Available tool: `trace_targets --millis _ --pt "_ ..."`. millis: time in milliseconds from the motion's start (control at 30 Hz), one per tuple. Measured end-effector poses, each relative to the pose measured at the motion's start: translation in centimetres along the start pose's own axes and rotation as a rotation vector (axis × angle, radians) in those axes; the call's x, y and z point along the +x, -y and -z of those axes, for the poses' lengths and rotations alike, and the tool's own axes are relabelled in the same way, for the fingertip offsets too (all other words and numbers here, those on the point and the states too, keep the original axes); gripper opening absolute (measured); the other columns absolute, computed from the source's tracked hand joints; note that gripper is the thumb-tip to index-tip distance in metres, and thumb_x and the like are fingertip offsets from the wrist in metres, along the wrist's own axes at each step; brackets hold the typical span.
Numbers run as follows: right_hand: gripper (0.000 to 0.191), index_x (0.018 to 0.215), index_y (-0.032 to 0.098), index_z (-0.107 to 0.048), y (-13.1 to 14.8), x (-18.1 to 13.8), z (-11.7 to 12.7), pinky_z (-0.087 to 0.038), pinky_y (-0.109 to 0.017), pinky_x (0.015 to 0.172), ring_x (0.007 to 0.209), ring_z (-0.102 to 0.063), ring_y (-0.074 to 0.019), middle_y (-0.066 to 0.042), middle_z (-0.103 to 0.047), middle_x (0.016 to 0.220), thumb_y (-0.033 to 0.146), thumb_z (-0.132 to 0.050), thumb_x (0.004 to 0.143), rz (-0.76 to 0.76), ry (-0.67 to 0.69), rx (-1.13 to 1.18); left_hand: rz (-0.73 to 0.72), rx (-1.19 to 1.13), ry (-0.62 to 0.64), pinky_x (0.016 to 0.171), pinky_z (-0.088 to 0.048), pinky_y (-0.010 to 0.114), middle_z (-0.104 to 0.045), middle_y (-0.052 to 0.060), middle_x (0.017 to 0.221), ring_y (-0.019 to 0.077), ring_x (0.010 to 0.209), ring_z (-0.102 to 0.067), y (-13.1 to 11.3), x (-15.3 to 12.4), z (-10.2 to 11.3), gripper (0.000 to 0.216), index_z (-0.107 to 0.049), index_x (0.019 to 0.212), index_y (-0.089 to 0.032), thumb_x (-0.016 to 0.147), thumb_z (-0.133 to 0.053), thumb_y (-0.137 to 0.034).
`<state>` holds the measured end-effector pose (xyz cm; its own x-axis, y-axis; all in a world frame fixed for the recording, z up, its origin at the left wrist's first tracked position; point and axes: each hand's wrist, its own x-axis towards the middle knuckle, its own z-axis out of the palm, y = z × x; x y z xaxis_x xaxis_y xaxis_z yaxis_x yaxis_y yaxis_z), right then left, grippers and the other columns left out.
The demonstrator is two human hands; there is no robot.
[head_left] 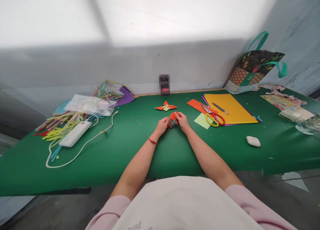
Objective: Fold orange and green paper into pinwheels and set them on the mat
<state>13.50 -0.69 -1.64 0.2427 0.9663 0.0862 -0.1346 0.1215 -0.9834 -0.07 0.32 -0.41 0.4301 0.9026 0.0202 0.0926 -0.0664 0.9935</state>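
Observation:
Between my two hands is a small folded piece of orange paper (pixel 173 115), held just above the green table. My left hand (pixel 163 124) grips its left side, fingers closed on it. On the right side, my right hand (pixel 182 121) pinches the same piece by its upper edge. Just beyond my hands lies a folded paper star (pixel 166 106) with orange points and a pale green middle. To the right are an orange paper strip (pixel 196 104), a pale green paper square (pixel 202 121) and scissors (pixel 212 116) with red and yellow handles.
A yellow paper stack (pixel 236 107) with a pen (pixel 220 108) lies right of the scissors. A white power bank (pixel 75 134) with a cable sits left, beside paper strips (pixel 56 131). A white earbud case (pixel 253 141) and a shopping bag (pixel 250 73) are on the right.

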Motion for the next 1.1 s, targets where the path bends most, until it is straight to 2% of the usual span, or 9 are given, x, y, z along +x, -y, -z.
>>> trace_targets --millis 233,433,567,767,1100 --pt "0.05 0.059 0.022 -0.043 0.2 -0.14 -0.04 -0.033 -0.023 0.036 0.036 -0.041 -0.009 0.005 -0.05 0.044 0.068 -0.063 0.06 0.017 0.032 -0.016 0.013 -0.023 -0.017 0.047 -0.041 0.021 -0.062 0.002 0.051 0.0113 0.045 -0.057 -0.34 -0.07 0.06 0.043 -0.059 0.069 -0.014 0.086 -0.045 -0.051" --pt "0.053 0.057 0.022 -0.042 0.34 -0.24 -0.06 -0.032 -0.022 0.036 0.036 -0.041 -0.0082 0.005 -0.051 0.044 0.07 -0.064 0.057 0.023 0.054 -0.019 0.023 -0.039 -0.047 0.047 -0.04 0.021 -0.059 0.001 0.046 0.0105 0.043 -0.055 -0.42 -0.14 0.1 0.044 -0.057 0.065 -0.015 0.087 -0.043 -0.05" --pt "0.053 0.058 0.022 -0.043 0.38 -0.24 -0.04 -0.033 -0.022 0.036 0.036 -0.042 -0.0084 0.005 -0.05 0.043 0.071 -0.063 0.057 0.029 0.055 -0.028 0.039 -0.047 -0.034 0.047 -0.038 0.02 -0.061 0.001 0.049 0.0094 0.042 -0.054 -0.63 -0.17 0.14 0.04 -0.059 0.068 -0.014 0.088 -0.044 -0.045" --pt "0.051 0.058 0.022 -0.046 0.34 -0.3 -0.08 -0.033 -0.022 0.035 0.035 -0.042 -0.0086 0.006 -0.049 0.041 0.07 -0.064 0.057 0.042 0.066 -0.052 0.047 -0.036 -0.007 0.044 -0.036 0.019 -0.066 0.001 0.058 0.0083 0.042 -0.055 -0.77 -0.11 0.08 0.032 -0.058 0.072 -0.014 0.082 -0.056 -0.044" --pt "0.05 0.057 0.022 -0.045 0.46 -0.44 -0.34 -0.032 -0.022 0.034 0.032 -0.04 -0.0075 0.006 -0.049 0.041 0.068 -0.063 0.059 0.047 0.088 -0.072 0.049 -0.034 -0.045 0.045 -0.04 0.022 -0.066 0.006 0.053 0.0111 0.042 -0.056 -0.31 -0.02 0.05 0.052 -0.051 0.062 -0.016 0.086 -0.038 -0.059"
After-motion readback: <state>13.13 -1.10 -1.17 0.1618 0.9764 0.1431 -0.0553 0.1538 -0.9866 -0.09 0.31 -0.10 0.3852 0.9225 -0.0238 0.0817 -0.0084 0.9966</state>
